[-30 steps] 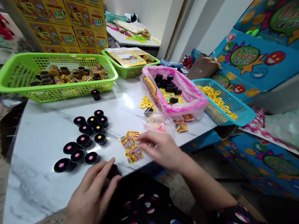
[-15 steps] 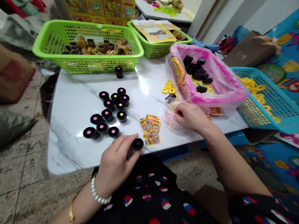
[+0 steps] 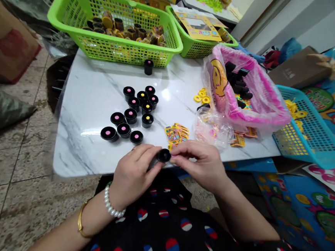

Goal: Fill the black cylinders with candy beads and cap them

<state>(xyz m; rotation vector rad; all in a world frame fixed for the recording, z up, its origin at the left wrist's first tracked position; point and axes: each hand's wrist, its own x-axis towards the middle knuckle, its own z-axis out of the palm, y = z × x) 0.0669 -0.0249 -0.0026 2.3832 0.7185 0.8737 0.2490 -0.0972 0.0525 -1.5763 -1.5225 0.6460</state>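
My left hand (image 3: pixel 136 173) is closed around a small black plastic cup (image 3: pixel 164 155), its round recessed end facing up at the table's front edge. Beside that cup, the thumb and forefinger of my right hand (image 3: pixel 200 165) pinch a tiny pink piece (image 3: pixel 172 157), mostly covered by the fingertips. A small pile of yellow printed stickers (image 3: pixel 175 133) lies just beyond both hands. Several more black cups (image 3: pixel 123 129) stand to the left, with pink or yellow dots in their centres. A clear plastic bag (image 3: pixel 213 129) with pale pink bits rests to the right.
A green basket (image 3: pixel 113 40) of filled cups stands at the back left, another green basket (image 3: pixel 188 48) next to it. To the right are a pink plastic-lined basket (image 3: pixel 258 115) with black cups and a blue basket (image 3: pixel 314 133) of yellow rings. Loose yellow rings (image 3: pixel 202 96) lie between.
My right hand has come from the clear bag leftward to the black cup in my left hand. The left hand still holds that cup. The camera view has shifted.
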